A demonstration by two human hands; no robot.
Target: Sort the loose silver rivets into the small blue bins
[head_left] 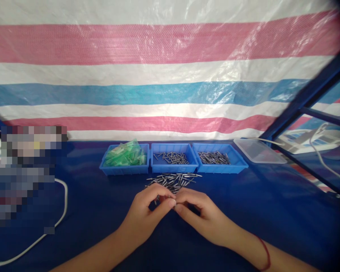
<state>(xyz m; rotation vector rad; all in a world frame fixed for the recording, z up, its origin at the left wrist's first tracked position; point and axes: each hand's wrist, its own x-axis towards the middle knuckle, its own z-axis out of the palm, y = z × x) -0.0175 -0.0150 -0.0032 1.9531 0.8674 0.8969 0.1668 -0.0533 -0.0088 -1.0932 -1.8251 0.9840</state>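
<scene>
My left hand [149, 211] and my right hand [202, 213] meet fingertip to fingertip above the dark blue table. Thumb and forefinger are pinched together on each; whatever sits between them is too small and covered to name. Just beyond my fingers lies a loose pile of thin metal pins [172, 182], partly hidden by both hands. Behind the pile, three blue bins stand side by side. The middle bin [170, 169] and the right bin [225, 169] contain more metal pins. Small green plastic bags [126, 154] fill the left bin [124, 170].
A translucent plastic lid [259, 151] lies right of the bins. On the left, a white cable [65, 200] curves over the table [85, 211] near a blurred-out area. Striped plastic sheeting [130, 94] hangs behind, with a dark blue metal frame [306, 90] at the right.
</scene>
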